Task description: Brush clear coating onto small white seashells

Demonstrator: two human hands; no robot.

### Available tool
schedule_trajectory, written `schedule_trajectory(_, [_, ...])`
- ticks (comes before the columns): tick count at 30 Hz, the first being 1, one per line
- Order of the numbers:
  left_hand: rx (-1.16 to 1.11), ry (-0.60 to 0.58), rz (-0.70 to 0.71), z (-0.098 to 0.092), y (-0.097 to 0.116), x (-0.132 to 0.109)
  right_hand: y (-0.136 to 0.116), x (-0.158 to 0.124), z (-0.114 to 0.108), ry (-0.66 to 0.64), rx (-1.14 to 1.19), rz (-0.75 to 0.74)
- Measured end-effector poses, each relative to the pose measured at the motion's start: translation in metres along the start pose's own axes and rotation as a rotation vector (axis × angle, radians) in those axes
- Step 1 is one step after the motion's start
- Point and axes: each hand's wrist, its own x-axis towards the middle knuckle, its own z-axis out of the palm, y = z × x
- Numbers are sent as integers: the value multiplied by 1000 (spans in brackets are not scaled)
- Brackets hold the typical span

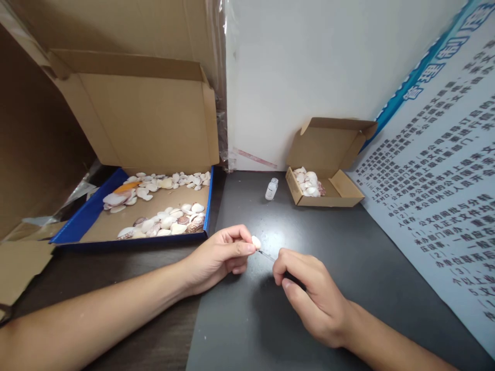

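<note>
Between the thumb and fingertips of my left hand (228,252) is a small white seashell (256,242), held up above the table. My right hand (309,288) is closed around a thin applicator brush (266,255); its clear stem points left and its dark tip meets or nearly meets the shell's lower edge. The brush's handle end is mostly hidden in my fingers. Beyond both hands, a small clear bottle (271,189) with a whitish label stands uncapped on the table.
On the left, an open blue-edged cardboard box (95,219) holds several shells in two groups. A smaller open cardboard box (328,201) with shells stands at the back right. A white board (301,67) rises behind the dark table (232,330), and a printed poster (433,206) borders the right.
</note>
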Motion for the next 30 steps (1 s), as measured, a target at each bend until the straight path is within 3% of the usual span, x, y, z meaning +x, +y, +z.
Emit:
schedule_trajectory(14, [59, 7, 28, -1, -4, 0, 2, -3, 1, 90, 20, -76])
schedule_trajectory(30, [-58, -17, -5, -1, 0, -1, 2, -1, 4, -82, -40, 17])
